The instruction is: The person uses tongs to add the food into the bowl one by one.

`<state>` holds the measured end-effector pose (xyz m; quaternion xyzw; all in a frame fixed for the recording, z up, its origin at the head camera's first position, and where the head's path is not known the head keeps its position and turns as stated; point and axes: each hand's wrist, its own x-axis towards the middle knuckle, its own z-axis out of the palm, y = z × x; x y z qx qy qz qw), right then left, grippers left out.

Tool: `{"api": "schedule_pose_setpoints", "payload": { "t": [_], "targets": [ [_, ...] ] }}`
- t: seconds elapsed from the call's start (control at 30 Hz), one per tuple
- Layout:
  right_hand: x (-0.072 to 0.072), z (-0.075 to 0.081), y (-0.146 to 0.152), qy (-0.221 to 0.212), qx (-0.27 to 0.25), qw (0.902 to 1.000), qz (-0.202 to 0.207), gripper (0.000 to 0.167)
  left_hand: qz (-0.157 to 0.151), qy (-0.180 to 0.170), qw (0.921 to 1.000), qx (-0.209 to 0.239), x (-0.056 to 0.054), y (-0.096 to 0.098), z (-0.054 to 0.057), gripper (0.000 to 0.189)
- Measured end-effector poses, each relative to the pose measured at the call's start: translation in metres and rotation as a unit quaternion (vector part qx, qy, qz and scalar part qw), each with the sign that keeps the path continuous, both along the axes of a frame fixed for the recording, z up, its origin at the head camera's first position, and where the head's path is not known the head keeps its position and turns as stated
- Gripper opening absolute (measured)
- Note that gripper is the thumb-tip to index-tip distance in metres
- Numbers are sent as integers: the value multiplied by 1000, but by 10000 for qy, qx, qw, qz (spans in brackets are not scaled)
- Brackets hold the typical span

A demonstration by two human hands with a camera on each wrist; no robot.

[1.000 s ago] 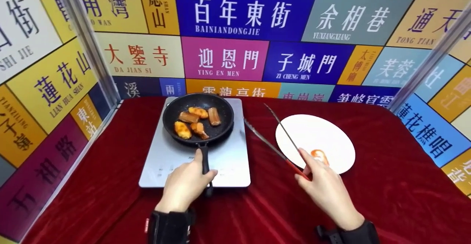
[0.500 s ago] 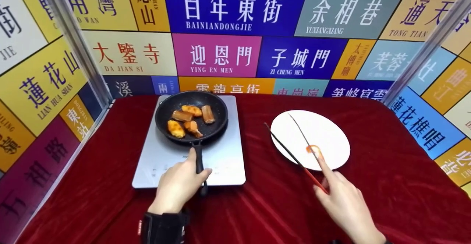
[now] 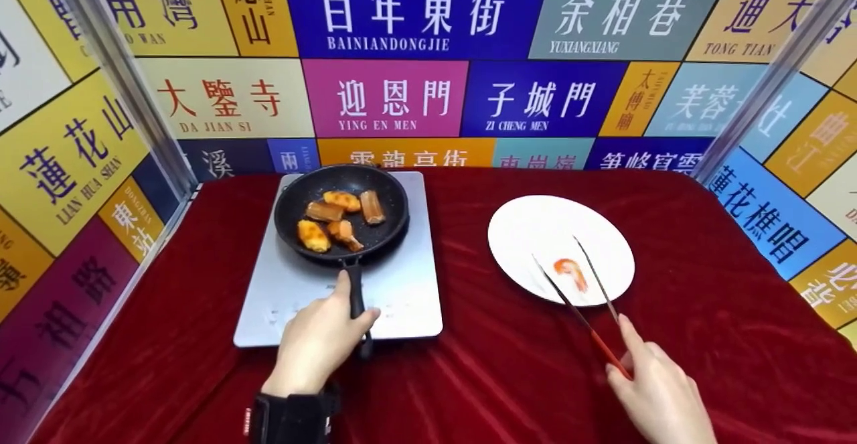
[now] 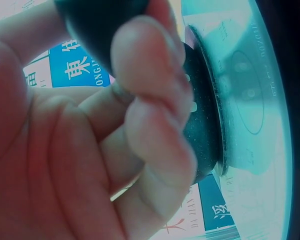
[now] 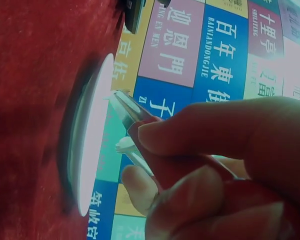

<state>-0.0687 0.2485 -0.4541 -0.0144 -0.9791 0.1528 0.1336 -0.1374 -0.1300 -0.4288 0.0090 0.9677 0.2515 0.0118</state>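
My left hand [image 3: 321, 340] grips the black handle [image 3: 356, 290] of a frying pan [image 3: 395, 223]. In the left wrist view its curled fingers [image 4: 160, 130] wrap the dark handle end [image 4: 97, 25]. The pan holds several browned food pieces, among them a yellow-brown piece [image 3: 313, 236] and a brown chunk [image 3: 372, 207]. My right hand [image 3: 663, 394] holds tongs [image 3: 599, 347] with red grips. Their spread tips reach over a white oval plate [image 3: 525, 230], one arm on each side of an orange-and-white shrimp [image 3: 571, 273]. Contact between tips and shrimp cannot be told.
The pan sits on a flat silver induction cooker [image 3: 402, 317], left of the plate. Dark red cloth [image 3: 462, 377] covers the table. Printed sign panels [image 3: 385, 99] stand behind and at the sides, with metal posts [image 3: 134, 82] at the corners.
My right hand has moved right and toward me, bringing the tongs from the pan side of the plate to around the shrimp. The left hand keeps its grip on the pan handle.
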Motion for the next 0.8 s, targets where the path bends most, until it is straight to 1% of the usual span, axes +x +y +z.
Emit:
{"api": "schedule_pose_setpoints", "payload": {
  "t": [0.13, 0.23, 0.33, 0.57, 0.8],
  "targets": [
    [6, -1, 0, -140, 38, 9999, -83, 66, 23, 50, 10000, -44, 1, 0, 0, 78],
    [9, -2, 0, -385, 50, 9992, -128, 67, 32, 24, 10000, -21, 0, 1, -1, 78],
    [11, -5, 1, -525, 60, 9985, -122, 67, 27, 26, 10000, 10, 1, 0, -2, 78],
    [12, -7, 0, -512, 108, 9985, -139, 65, 40, 9, 10000, 26, 2, -1, -2, 79],
    [16, -7, 1, -660, 158, 9974, -261, 62, -21, -9, 10000, 1, 0, 2, -1, 80]
  ]
}}
